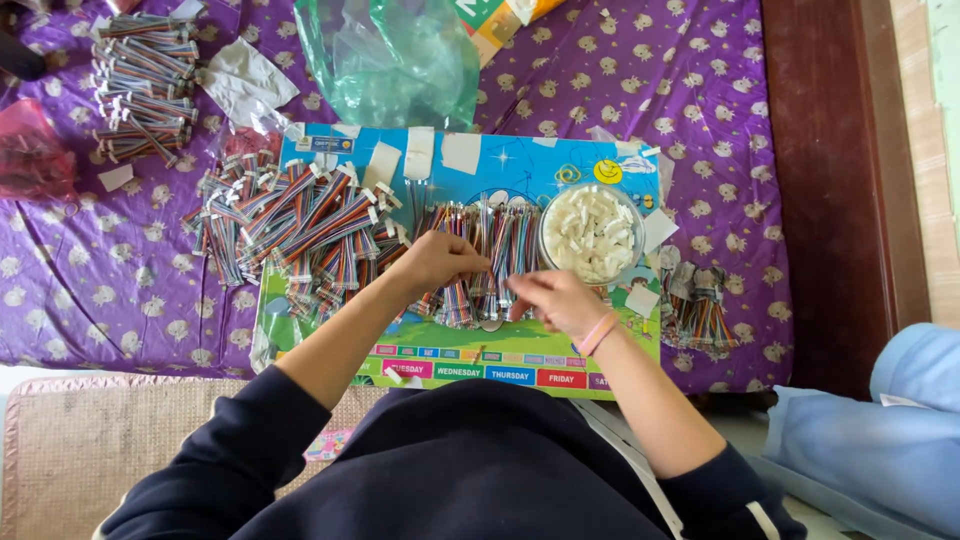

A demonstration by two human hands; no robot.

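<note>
Left hand (440,262) and right hand (556,300) both rest on the fanned ribbon wires (478,262) on the colourful board (520,355) — fingers pinching strands, apparently separating one. Bowl of white connectors (592,232) sits just right of the wires — within reach.

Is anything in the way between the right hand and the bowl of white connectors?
Nothing visible. The right hand rests on the rainbow wires just below the bowl, with only bare board edge between them.
</note>
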